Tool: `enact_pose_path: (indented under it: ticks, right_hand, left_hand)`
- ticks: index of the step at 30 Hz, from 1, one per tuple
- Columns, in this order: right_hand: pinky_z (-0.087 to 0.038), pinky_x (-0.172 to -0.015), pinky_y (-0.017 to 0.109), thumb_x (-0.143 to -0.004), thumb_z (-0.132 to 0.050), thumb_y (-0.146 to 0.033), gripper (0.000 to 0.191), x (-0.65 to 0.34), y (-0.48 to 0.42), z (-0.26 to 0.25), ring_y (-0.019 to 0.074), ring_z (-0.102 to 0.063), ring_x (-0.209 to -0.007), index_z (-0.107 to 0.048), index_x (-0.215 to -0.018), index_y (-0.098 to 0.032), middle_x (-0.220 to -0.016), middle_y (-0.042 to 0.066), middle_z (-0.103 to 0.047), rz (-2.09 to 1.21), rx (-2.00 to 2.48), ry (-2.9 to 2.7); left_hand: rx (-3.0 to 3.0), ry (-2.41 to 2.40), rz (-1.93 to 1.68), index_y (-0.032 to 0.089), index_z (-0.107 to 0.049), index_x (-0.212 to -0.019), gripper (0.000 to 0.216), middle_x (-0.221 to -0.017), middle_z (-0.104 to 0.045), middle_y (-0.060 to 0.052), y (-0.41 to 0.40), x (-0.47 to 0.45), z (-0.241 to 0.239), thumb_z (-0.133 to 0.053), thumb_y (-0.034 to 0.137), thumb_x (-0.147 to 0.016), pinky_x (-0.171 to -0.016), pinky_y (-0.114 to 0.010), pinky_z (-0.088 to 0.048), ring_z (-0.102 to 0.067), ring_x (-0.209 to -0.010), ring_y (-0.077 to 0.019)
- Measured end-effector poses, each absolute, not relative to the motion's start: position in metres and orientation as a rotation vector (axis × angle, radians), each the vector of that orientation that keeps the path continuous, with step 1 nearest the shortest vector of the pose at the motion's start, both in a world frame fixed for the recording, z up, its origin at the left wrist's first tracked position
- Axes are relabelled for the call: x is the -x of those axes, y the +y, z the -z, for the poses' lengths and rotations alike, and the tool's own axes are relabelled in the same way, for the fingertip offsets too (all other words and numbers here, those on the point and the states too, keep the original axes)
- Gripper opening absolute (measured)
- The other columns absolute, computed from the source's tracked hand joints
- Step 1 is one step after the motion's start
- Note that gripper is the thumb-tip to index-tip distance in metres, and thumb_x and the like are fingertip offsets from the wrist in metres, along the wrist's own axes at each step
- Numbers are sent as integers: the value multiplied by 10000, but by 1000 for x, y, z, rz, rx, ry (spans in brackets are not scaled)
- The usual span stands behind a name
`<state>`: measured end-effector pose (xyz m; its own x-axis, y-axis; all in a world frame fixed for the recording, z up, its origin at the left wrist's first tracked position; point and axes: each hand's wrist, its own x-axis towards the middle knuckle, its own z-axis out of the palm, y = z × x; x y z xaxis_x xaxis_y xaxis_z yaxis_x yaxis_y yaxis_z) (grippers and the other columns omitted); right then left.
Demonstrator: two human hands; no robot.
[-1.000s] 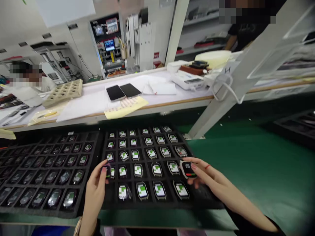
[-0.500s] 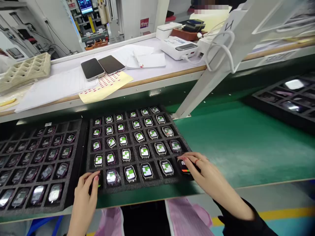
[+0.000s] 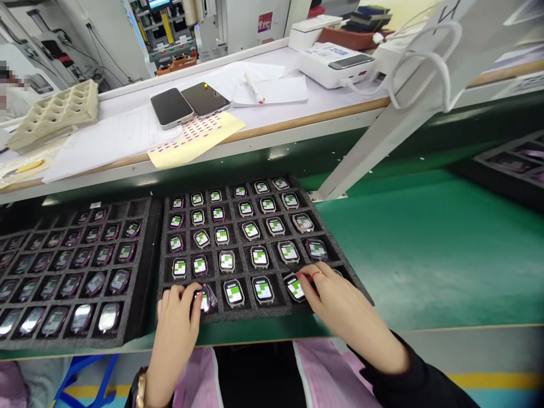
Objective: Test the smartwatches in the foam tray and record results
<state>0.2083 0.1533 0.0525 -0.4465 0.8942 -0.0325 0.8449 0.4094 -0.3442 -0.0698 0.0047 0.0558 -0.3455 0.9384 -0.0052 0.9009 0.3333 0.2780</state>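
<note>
A dark foam tray holds rows of square smartwatches, most with lit green-and-white screens. My left hand is at the front left, thumb and index finger closed at the left edge of a purple-rimmed smartwatch with clear film on it. It covers the corner compartment. My right hand reaches in at the front right. Its thumb and forefinger pinch the right side of a silver-rimmed smartwatch, which sits slightly turned in its compartment. The hand hides most of the front right corner compartment.
To the left lies a second foam tray of smartwatches, most with dark screens. A third tray is at the far right. A slanted white post rises behind. Two phones and papers lie on the shelf above.
Both hands have shifted inward by one compartment along the front row, from the corner smartwatches to their neighbours. The silver-rimmed smartwatch at my right hand has turned slightly. The view has shifted too.
</note>
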Motion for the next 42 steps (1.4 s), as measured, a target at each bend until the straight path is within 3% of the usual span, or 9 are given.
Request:
enact_pose_path:
  ticks: [5, 12, 21, 25, 28, 32, 34, 36, 42]
  right_hand:
    - [-500, -651, 370, -1014, -241, -350, 352, -203, 148, -52, 295, -733, -784, -556, -964, -201, -822, 83, -716, -745, 1540, -2491]
    - [-551, -763, 409, -1006, -225, -406, 443, -208, 153, -50, 318, -726, -941, -591, -834, -224, -1013, 117, -733, -894, 1550, -2524]
    - [-525, -895, 512, -925, -262, -507, 502, -210, 159, -51, 368, -691, -1030, -660, -953, -203, -1111, 153, -719, -1102, 1557, -2351]
    - [-567, -699, 420, -898, -390, -635, 537, -208, 161, -55, 298, -711, -759, -650, -1041, -187, -884, 123, -727, -1357, 1566, -1931]
    - [-509, -471, 303, -881, -481, -730, 613, -197, 158, -62, 227, -666, -656, -588, -1117, -174, -931, 124, -707, -1755, 1384, -1415]
    - [-511, -443, 260, -907, -541, -694, 611, -176, 150, -68, 227, -665, -800, -550, -1249, -188, -1130, 158, -676, -2017, 1115, -1166]
    - [-518, -432, 258, -872, -628, -654, 659, -167, 147, -70, 207, -655, -749, -515, -1336, -200, -1135, 145, -675, -2065, 1082, -1202]
    - [-505, -420, 242, -815, -724, -605, 713, -159, 145, -72, 169, -627, -683, -491, -1363, -213, -1147, 127, -668, -2099, 1047, -1269]
    - [-424, -410, 193, -833, -635, -711, 648, -151, 141, -76, 131, -579, -637, -563, -1202, -184, -1004, 98, -670, -2116, 1008, -1234]
  left_hand:
    - [-1669, 2418, -413, 241, -667, -1133, 322, -994, -592, -78, 7, 73, -58, -382, 328, -1012, -850, -454, -437, -546, -925, -267]
    - [-1402, 2186, -708, 263, -636, -1000, 289, -1103, -643, -45, 0, 79, -69, -385, 408, -1010, -1013, -423, -426, -564, -1115, -241]
    - [-1135, 2064, -747, 250, -629, -1004, 349, -918, -692, -29, 11, 77, -74, -419, 526, -965, -784, -329, -480, -649, -855, -209]
    - [-909, 2018, -924, 199, -606, -1136, 531, -574, -530, 50, 21, 75, -77, -432, 651, -920, -469, -252, -366, -466, -420, -123]
    - [-785, 1853, -1042, 158, -573, -1217, 645, -603, -571, 30, 34, 66, -83, -421, 702, -905, -388, -220, -285, -417, -356, -87]
    - [-825, 1640, -1190, 196, -554, -1282, 567, -981, -688, -81, 52, 45, -92, -568, 605, -889, -485, -220, -435, -583, -556, -97]
    - [-854, 1539, -1229, 230, -557, -1278, 543, -1188, -655, -101, 58, 34, -93, -702, 500, -830, -637, -237, -527, -662, -783, -139]
    - [-850, 1477, -1245, 240, -575, -1252, 537, -1233, -636, -92, 61, 27, -92, -765, 432, -788, -734, -246, -548, -659, -924, -166]
    - [-829, 1557, -1170, 214, -591, -1334, 540, -723, -576, 8, 58, 21, -90, -540, 567, -929, -513, -214, -420, -423, -520, -76]
